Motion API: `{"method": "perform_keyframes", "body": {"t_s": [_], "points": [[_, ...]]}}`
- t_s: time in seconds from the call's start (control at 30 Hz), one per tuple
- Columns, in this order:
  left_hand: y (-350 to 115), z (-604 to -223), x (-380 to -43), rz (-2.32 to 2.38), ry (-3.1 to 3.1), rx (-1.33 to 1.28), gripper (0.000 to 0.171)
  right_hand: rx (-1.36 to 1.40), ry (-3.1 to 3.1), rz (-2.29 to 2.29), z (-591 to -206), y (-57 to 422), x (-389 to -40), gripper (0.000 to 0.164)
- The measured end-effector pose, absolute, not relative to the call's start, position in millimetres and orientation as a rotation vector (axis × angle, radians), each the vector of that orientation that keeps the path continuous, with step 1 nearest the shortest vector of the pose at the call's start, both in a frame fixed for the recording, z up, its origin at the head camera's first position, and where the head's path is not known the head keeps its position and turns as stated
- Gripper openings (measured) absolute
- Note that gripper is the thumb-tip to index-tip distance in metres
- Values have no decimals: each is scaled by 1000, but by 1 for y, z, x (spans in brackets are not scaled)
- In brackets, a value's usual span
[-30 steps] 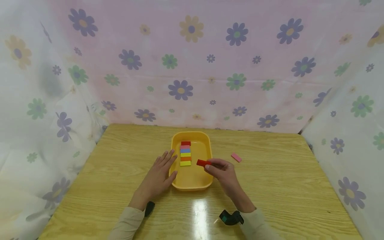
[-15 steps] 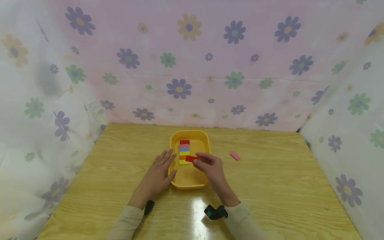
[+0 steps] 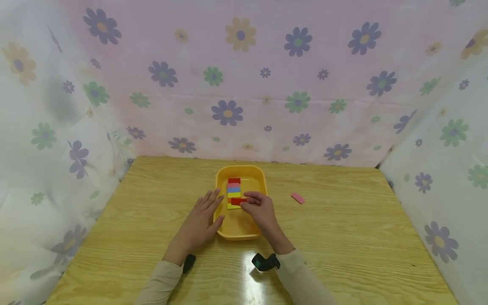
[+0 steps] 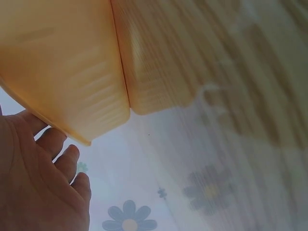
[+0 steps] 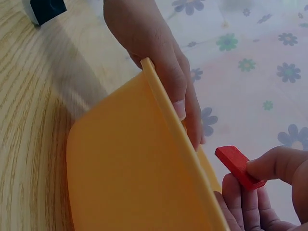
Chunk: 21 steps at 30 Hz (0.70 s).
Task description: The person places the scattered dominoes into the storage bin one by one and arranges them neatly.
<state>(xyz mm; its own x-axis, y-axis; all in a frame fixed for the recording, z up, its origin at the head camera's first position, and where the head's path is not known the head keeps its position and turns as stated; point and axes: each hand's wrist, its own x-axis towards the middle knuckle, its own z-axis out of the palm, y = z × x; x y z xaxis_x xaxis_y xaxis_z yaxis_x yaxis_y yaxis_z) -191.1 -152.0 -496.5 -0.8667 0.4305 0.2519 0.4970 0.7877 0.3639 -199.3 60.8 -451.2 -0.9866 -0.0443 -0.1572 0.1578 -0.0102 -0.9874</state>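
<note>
A red block, flat and oblong, is pinched between the thumb and fingers of my right hand. It hangs over the yellow tub and overlaps the near end of a row of coloured blocks lying inside. That row runs red, pink, blue, yellow, orange, yellow from back to front. My left hand rests with spread fingers on the tub's left rim. In the right wrist view, the red block shows above the tub's rim, thumb on one face and fingers under the other.
A single pink block lies on the wooden table to the right of the tub. Flower-printed cloth closes off the back and both sides of the table. A black wrist device sits by my right cuff.
My right hand has carried the red block leftward, from over the tub's right part to over the row's near end. The left hand stays on the rim.
</note>
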Motion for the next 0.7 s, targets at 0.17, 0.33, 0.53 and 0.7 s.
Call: {"method": "perform_keyframes", "body": {"t_s": [0.17,0.33,0.53,0.7], "points": [[-152,-496,-191,-641,-2818,-742,56,107,2044,-2133,-449,61,-202,32],[-151,-496,-191,-638,-2818,-748,56,107,2105,-2039,-468,61,-209,38],[-150,-494,-189,-646,-2817,-745,56,124,2255,-1807,-479,55,-214,42],[-149,-494,-189,-630,-2823,-746,57,179,2402,-1629,-484,51,-215,52]]}}
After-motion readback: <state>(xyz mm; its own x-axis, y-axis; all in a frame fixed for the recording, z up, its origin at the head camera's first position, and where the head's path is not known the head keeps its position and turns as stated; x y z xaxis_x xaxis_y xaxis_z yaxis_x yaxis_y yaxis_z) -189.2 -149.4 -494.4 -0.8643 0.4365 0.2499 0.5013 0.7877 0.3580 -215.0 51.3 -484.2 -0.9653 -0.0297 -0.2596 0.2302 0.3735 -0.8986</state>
